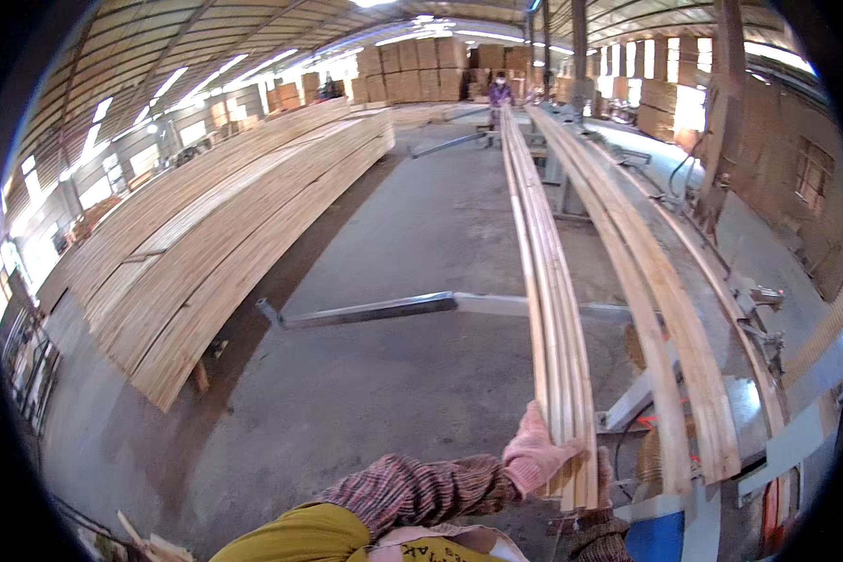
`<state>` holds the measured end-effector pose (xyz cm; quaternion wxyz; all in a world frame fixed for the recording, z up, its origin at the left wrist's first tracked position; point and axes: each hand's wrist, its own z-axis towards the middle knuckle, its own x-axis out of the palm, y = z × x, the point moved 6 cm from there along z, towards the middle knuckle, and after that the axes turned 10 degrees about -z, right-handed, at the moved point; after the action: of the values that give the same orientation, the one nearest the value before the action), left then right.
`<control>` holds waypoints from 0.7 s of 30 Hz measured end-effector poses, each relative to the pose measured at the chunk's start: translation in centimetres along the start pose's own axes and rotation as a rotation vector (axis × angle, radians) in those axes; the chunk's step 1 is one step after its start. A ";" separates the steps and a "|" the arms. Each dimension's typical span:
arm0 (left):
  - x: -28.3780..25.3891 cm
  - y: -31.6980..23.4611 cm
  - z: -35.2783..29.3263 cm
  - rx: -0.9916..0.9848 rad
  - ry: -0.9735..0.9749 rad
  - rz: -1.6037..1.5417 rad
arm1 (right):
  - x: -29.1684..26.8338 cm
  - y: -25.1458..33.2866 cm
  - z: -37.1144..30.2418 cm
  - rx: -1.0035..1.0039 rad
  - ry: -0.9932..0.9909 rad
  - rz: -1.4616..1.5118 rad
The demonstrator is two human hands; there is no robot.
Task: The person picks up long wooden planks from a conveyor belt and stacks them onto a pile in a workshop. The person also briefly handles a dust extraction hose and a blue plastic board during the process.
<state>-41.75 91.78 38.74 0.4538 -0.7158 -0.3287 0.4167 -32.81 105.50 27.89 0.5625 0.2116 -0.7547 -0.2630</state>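
Observation:
A bundle of several long, narrow wooden strips (554, 309) runs from just in front of me far into the hall. My left hand (534, 451), in a pink knit glove, grips the bundle's near end from the left, its thumb lying over the top. At the right side of the same end is my gloved right hand (605, 476), pressed against the strips and partly hidden by them. At the far end of the bundle stands a person (501, 92) in purple clothing; that person's hands are too small to make out.
More long strips (660, 281) lie on a machine frame to the right. A big stack of boards (225, 244) rests low on the left. A metal arm (375, 307) juts across the floor between them. Pillars and wood piles (412, 70) stand farther back.

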 end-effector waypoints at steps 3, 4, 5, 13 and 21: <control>-1.8 0.7 -3.2 0.000 0.143 -0.082 | 4.9 -0.2 -0.8 -0.062 0.094 -0.014; -2.9 1.5 -4.1 -0.031 0.140 -0.112 | 6.7 -0.3 -1.2 -0.014 0.110 -0.076; -3.6 3.3 -5.4 -0.065 0.139 -0.135 | 9.0 -0.4 -1.7 0.034 0.123 -0.131; -15.2 13.7 -8.9 -0.416 0.289 -0.698 | 24.0 -10.3 -0.6 0.158 -0.042 -0.589; -32.2 18.4 -11.7 -0.361 0.181 -1.295 | 38.4 -25.2 1.5 0.211 -0.085 -0.750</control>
<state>-43.65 53.24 34.19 0.5111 -0.4710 -0.7162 -0.0623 -44.27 62.62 39.88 0.3707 0.5183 -0.6706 -0.3798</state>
